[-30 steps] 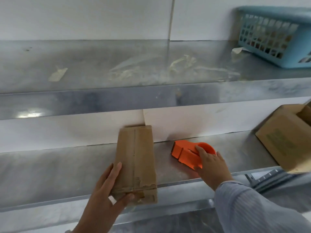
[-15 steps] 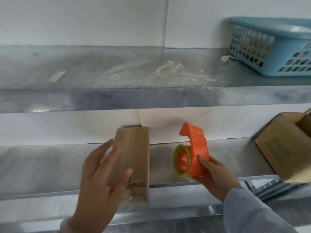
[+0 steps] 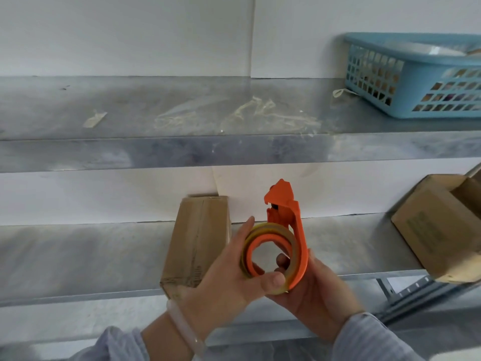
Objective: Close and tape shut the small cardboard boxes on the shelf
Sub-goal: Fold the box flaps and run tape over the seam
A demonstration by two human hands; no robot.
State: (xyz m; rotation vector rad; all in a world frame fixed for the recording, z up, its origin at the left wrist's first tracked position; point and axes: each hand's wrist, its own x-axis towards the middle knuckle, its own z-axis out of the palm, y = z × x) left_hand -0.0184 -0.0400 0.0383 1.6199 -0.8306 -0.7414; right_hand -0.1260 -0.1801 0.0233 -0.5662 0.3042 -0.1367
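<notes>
1. The lower shelf (image 3: 78, 256) carries both cardboard boxes. The upper shelf (image 3: 104, 152) holds a blue basket (image 3: 416, 82) at the far right.
2. The open box (image 3: 426, 230) sits tilted at the right end of the lower shelf, well apart from the hands. Its flaps are up, so it has yet to be closed and taped.
3. The small box (image 3: 197, 238) lies mid-shelf, just behind the left hand. Its flaps are folded down and meet at a seam along the top. Closing looks done here, but the view is too soft to tell whether tape already covers that seam.
4. The left hand (image 3: 229, 277) has its fingers (image 3: 248, 225) wrapped round the roll of tape (image 3: 270, 239), thumb on the lower rim.
5. The right hand (image 3: 312, 295) cradles the tape dispenser (image 3: 289, 220) from below, fingers curled about its orange frame. It is held in the air in front of the shelf, touching neither box.
6. Scraps of tape (image 3: 260, 110) lie loose on the upper shelf.
7. My judgement is that the work is at the stage of readying the tape. At least the open box remains, and possibly the small one too.
</notes>
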